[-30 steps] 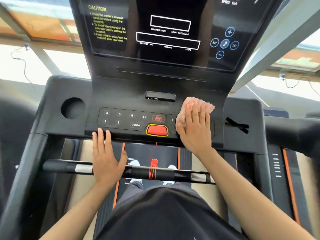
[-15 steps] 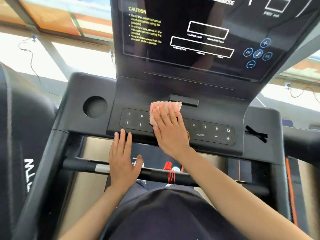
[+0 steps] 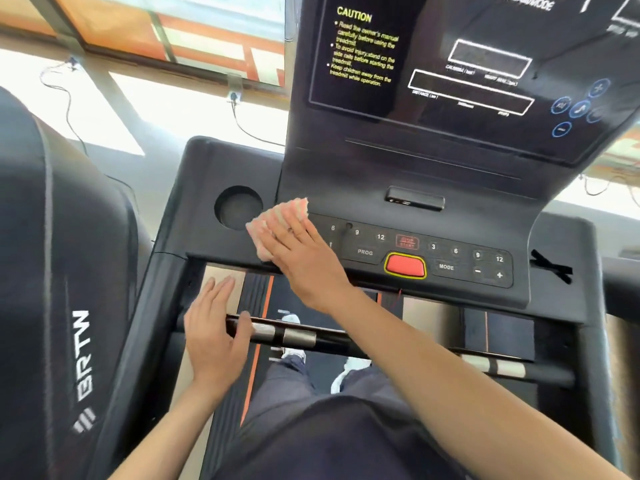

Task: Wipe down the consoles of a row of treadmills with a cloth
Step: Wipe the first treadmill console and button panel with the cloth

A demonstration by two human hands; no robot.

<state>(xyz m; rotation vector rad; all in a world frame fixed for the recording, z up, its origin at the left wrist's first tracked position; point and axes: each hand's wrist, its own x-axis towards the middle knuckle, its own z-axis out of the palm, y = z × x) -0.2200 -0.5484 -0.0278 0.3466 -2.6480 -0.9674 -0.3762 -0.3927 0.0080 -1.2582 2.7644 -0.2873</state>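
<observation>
A black treadmill console (image 3: 460,188) fills the view, with a button panel and a red stop button (image 3: 405,265). My right hand (image 3: 304,261) lies flat on a pink cloth (image 3: 277,216) and presses it onto the left end of the button panel, beside the round cup holder (image 3: 238,207). My left hand (image 3: 214,336) rests on the black crossbar (image 3: 311,336) below the console, fingers spread and the thumb over the bar. The dark display screen (image 3: 467,60) stands above.
Another treadmill's black console (image 3: 69,271) stands close on the left. A black tape cross (image 3: 550,266) marks the right tray. Cables (image 3: 239,116) hang by the window ahead. My feet stand on the belt (image 3: 325,344) below.
My right hand has slid the cloth leftward along the button panel, from the right side to the left end. My left hand dropped from the console edge onto the crossbar.
</observation>
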